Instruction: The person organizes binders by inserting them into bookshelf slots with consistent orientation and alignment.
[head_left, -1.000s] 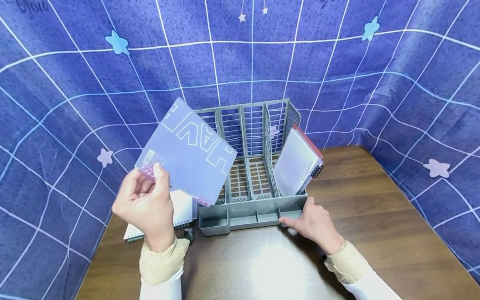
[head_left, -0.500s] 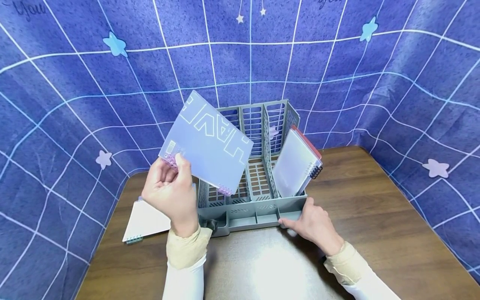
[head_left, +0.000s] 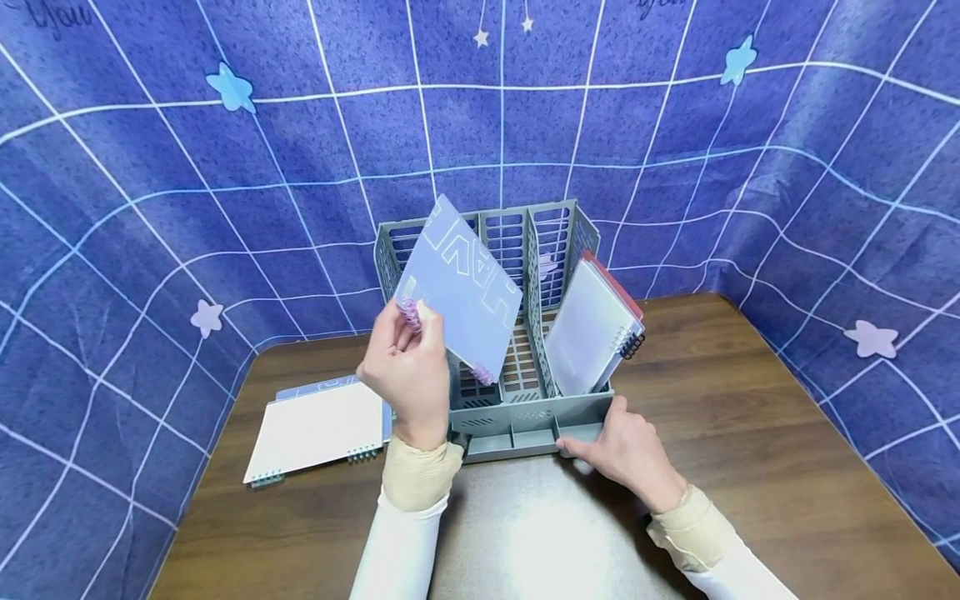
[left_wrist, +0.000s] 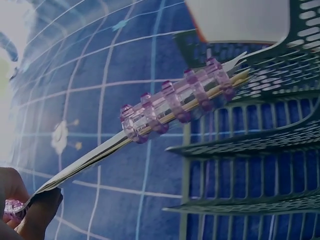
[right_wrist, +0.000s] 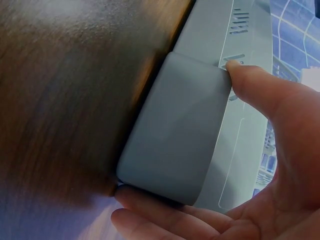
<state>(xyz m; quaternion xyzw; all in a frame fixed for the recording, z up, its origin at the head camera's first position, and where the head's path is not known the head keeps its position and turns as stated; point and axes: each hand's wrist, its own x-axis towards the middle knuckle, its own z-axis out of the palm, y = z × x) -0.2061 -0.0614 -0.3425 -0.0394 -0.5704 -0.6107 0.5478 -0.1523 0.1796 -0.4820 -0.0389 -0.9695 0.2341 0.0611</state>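
My left hand (head_left: 408, 367) pinches a blue spiral notebook (head_left: 465, 292) by its bound edge, beside the purple rings. The notebook hangs tilted above the left compartments of a grey desk file organizer (head_left: 491, 417). In the left wrist view its purple binding rings (left_wrist: 175, 102) show near the organizer's slotted dividers (left_wrist: 245, 142). My right hand (head_left: 630, 446) grips the organizer's front right corner. Seen from the right wrist, the thumb lies over the front tray's (right_wrist: 175, 130) rim and the fingers reach along its end and underside. Upright notebooks (head_left: 592, 333) lean in the rightmost compartment.
On the brown wooden table (head_left: 750, 417), left of the organizer, lies a white-paged spiral notebook (head_left: 322, 429) over a blue one (head_left: 315, 387). Blue cloth (head_left: 465, 125) with a white grid and stars hangs behind and at both sides.
My left hand has carried the blue notebook rightward over the organizer and turned it more edge-on. The notebooks on the table are uncovered again. My right hand has kept its place.
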